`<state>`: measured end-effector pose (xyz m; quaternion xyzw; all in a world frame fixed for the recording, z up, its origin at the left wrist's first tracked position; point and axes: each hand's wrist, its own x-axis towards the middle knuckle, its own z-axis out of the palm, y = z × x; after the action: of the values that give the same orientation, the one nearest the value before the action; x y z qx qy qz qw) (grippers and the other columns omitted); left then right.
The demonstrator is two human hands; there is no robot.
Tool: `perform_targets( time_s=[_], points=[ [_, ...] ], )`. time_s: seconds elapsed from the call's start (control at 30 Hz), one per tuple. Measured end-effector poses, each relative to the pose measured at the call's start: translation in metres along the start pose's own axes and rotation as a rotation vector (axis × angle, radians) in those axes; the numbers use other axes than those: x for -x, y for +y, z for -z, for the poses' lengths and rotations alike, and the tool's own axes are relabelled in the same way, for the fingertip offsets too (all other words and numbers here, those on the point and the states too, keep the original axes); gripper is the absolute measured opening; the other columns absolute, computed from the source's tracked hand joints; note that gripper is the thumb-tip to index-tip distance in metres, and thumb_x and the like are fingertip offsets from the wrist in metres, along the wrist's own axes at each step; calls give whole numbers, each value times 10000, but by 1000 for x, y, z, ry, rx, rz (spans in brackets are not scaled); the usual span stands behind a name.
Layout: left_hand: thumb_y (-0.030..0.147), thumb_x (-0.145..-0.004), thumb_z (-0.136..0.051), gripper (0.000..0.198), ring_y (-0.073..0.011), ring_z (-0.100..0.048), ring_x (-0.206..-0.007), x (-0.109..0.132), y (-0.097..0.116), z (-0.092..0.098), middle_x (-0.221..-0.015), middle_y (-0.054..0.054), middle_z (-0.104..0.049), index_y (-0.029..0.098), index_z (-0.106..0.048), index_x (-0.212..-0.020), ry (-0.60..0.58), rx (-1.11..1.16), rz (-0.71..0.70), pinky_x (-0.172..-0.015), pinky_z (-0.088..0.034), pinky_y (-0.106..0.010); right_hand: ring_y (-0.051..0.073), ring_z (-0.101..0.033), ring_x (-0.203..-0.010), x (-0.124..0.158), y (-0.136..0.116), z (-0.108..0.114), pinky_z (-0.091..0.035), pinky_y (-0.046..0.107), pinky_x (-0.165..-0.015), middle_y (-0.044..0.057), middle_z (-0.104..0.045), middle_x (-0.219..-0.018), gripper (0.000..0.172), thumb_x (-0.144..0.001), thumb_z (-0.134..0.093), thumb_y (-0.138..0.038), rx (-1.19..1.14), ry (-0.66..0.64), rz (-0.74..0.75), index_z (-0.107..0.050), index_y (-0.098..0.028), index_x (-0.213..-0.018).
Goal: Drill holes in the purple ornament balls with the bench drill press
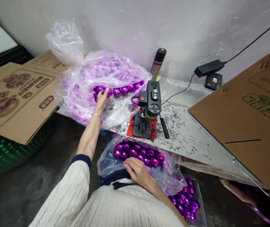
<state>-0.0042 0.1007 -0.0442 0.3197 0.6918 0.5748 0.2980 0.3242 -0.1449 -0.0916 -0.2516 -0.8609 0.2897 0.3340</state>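
My left hand (102, 98) reaches into the mouth of a large clear plastic bag (82, 107) on the table, its fingers closed around a shiny purple mirrored ball (109, 92). More such balls lie in a row along the bag's opening. My right hand (138, 171) rests at my lap with curled fingers, at the near edge of a lower clear bag (107, 160) filled with purple balls (146, 153). What its fingers hold, if anything, is hidden. Between the hands and to the right stands a small black press machine (153, 101) with a lever, its base on a red cloth (130, 127).
Small black pins litter the white table (196, 143). A spray can (158, 63) stands behind the machine. Cardboard boxes flank the table at left (23, 91) and right (248, 116). A power adapter (209, 67) hangs by the wall. Below right is a clear container of purple balls (188, 201).
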Motion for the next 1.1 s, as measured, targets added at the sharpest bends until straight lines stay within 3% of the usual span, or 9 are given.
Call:
perform_targets(
  time_s=[0.1, 0.23, 0.37, 0.47, 0.53, 0.67, 0.77, 0.93, 1.1],
  points=[
    [594, -989, -546, 475, -213, -719, -1068, 35, 9, 10, -1217, -125, -703, 190, -639, -1220, -147, 390, 92, -956, -599, -380, 137, -717, -810, 4, 3, 5, -579, 261, -750, 38, -759, -892, 180, -1006, -500, -201, -12, 14, -7, -680, -201, -1010],
    [541, -978, -602, 405, -199, -737, -1028, 97, 10, 13, -1135, -104, -732, 178, -672, -1146, -248, 603, 248, -947, -618, -347, 142, -722, -808, 6, 6, 11, -584, 261, -737, 30, -760, -866, 175, -1003, -503, -192, 5, 36, 3, -678, -203, -1000],
    [428, -926, -709, 317, -226, -724, -1113, 151, -9, -6, -1118, -108, -754, 161, -701, -1096, -281, 681, 381, -1007, -605, -358, 144, -723, -812, 8, 9, 15, -584, 262, -739, 36, -762, -875, 182, -1003, -500, -193, 29, 23, 2, -681, -202, -1016],
    [414, -884, -749, 298, -256, -714, -1151, 176, -27, -28, -1093, -111, -771, 159, -720, -1035, -280, 660, 401, -1043, -585, -391, 143, -719, -801, 10, 11, 17, -583, 262, -737, 38, -763, -872, 185, -1003, -499, -190, 53, 47, -8, -684, -195, -1012],
    [447, -855, -767, 354, -265, -706, -1173, 187, -37, -43, -1126, -107, -771, 165, -722, -1064, -284, 590, 346, -1068, -562, -412, 141, -718, -798, 11, 12, 19, -583, 261, -737, 39, -763, -870, 187, -1003, -498, -181, 64, 68, -17, -685, -189, -1002],
    [526, -805, -793, 559, -251, -668, -1245, 200, -51, -69, -1291, -99, -724, 198, -660, -1238, -274, 418, 104, -1139, -482, -412, 137, -721, -802, 16, 14, 20, -583, 258, -732, 37, -764, -862, 187, -1009, -498, -181, 81, 100, -33, -683, -184, -988],
    [548, -807, -792, 587, -261, -665, -1237, 204, -62, -82, -1290, -95, -720, 229, -640, -1275, -312, 254, -32, -1124, -480, -419, 140, -724, -801, 19, 16, 21, -586, 261, -720, 35, -763, -854, 184, -1007, -498, -177, 89, 104, -47, -681, -188, -983],
    [506, -779, -840, 594, -306, -665, -1194, 208, -79, -88, -1224, -117, -723, 232, -649, -1270, -313, -45, -211, -1111, -459, -471, 157, -737, -824, 21, 20, 24, -608, 278, -753, 44, -766, -876, 165, -986, -521, -163, 108, 115, -65, -680, -194, -1022],
    [501, -786, -836, 627, -306, -664, -1153, 206, -78, -89, -1224, -133, -709, 218, -622, -1302, -337, -169, -353, -1082, -456, -470, 166, -745, -843, 19, 21, 24, -618, 287, -773, 54, -766, -885, 184, -980, -516, -155, 108, 125, -87, -684, -201, -1040]
  ],
)
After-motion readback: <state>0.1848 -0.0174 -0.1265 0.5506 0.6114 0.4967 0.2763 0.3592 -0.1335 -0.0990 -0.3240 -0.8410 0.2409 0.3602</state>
